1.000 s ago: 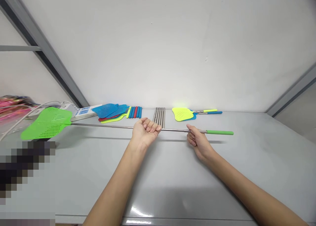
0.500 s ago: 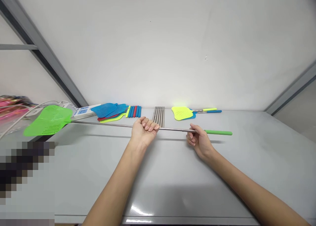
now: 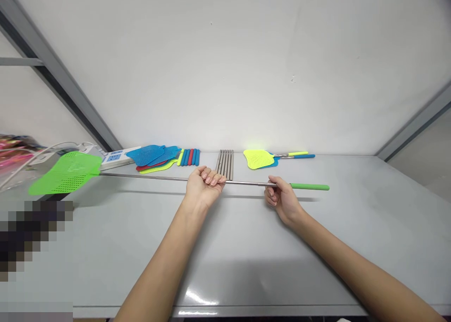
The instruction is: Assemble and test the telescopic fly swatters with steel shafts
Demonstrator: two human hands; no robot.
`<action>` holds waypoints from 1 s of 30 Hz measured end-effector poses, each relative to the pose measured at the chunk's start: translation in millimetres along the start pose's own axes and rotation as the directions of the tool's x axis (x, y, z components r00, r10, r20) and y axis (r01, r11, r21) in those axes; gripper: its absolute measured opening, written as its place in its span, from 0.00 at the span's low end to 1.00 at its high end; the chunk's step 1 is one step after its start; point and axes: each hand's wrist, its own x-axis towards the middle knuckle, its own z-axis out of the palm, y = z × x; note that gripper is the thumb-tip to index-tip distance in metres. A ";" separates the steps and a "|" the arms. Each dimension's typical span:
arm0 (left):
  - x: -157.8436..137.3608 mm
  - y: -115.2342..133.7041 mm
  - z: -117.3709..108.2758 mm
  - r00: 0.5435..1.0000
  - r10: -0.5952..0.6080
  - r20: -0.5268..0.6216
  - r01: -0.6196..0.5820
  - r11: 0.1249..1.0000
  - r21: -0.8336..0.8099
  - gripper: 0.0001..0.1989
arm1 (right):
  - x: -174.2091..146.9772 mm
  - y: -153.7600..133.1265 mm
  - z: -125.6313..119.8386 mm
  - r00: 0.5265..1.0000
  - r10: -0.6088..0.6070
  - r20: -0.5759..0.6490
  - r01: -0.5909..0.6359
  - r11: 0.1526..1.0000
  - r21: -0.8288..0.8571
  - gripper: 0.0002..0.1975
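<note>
While both hands are busy, here's the layout: a long green fly swatter (image 3: 169, 178) is held crosswise just above the grey desk (image 3: 246, 256), with its thin shadow on the surface below. The green head (image 3: 68, 173) is way off to the left and the green handle (image 3: 310, 187) sticks out to the right.

Left hand (image 3: 204, 185) is palm up, with its grip closed around the metal shaft and the fingers curled over. Right hand (image 3: 283, 197) has a narrow grip on the shaft right by the handle, thumb on top and fingers bent underneath.

Behind all that, along the wall (image 3: 225, 68), there's a bunch of parts. From the left you've got a white power strip (image 3: 118, 158), then a pile of swatter heads (image 3: 148, 156), blue ones over red and yellow. Right beside it is a neat row of coloured handles (image 3: 190, 157), mostly blue, with a yellow one at the left end. Next come some metal rods (image 3: 225, 164) side by side, just past the left hand, and then a yellow swatter (image 3: 259, 159) partly covering a blue swatter (image 3: 275, 163).
</note>
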 end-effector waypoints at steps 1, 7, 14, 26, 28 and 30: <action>0.1 0.0 -0.1 1.000 -0.001 -0.001 0.001 1.000 0.002 0.15 | 0.1 -0.1 -0.1 1.000 0.001 -0.006 -0.001 1.000 0.001 0.19; 2.2 -1.4 -1.3 1.000 0.005 0.029 -0.004 1.000 -0.004 0.15 | 1.1 -0.7 0.4 1.000 0.023 -0.015 -0.022 0.999 0.041 0.19; 5.4 -11.8 -3.3 0.999 0.041 0.035 -0.038 0.997 -0.074 0.15 | 2.1 -1.1 0.2 0.996 0.091 0.009 -0.092 0.988 0.120 0.19; -1.2 -33.8 -1.9 0.976 0.147 0.158 -0.138 0.988 -0.064 0.11 | 2.5 2.3 -0.4 0.984 0.162 0.070 -0.173 0.963 0.206 0.21; -1.6 -37.2 -1.6 0.976 0.135 0.173 -0.126 0.990 -0.059 0.11 | 0.5 2.8 1.5 0.981 0.173 0.090 -0.189 0.958 0.216 0.21; -2.5 -42.2 -1.2 0.975 0.106 0.195 -0.100 0.994 -0.038 0.10 | -2.3 4.0 4.3 0.972 0.195 0.134 -0.222 0.946 0.234 0.21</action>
